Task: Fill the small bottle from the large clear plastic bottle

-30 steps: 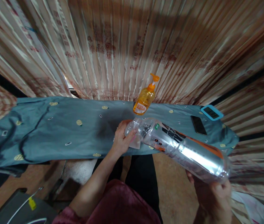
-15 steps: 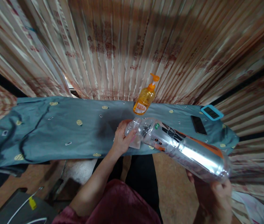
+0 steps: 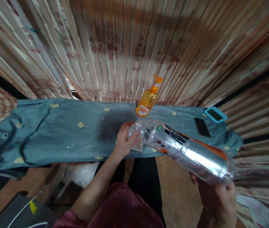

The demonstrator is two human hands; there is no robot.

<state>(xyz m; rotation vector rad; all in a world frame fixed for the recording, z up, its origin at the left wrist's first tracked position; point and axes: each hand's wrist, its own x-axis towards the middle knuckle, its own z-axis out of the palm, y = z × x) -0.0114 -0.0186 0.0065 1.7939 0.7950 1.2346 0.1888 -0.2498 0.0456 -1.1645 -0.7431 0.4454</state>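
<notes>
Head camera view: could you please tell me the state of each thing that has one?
Large clear plastic bottle: tilted, mouth down, held at both ends.
Left hand: closed on the bottle's neck.
Right hand: gripping the bottle's base.
Orange pump soap bottle: upright, partly full.
Black phone: flat, screen dark.
Blue-framed digital device: lying flat.
Teal patterned cloth: spread, wrinkled.

Large clear plastic bottle (image 3: 186, 152) (black-and-orange label) is tilted neck-down to the left, base raised at lower right. Its mouth meets a small clear cup (image 3: 137, 142) above the blue-grey cloth's near edge.
</notes>
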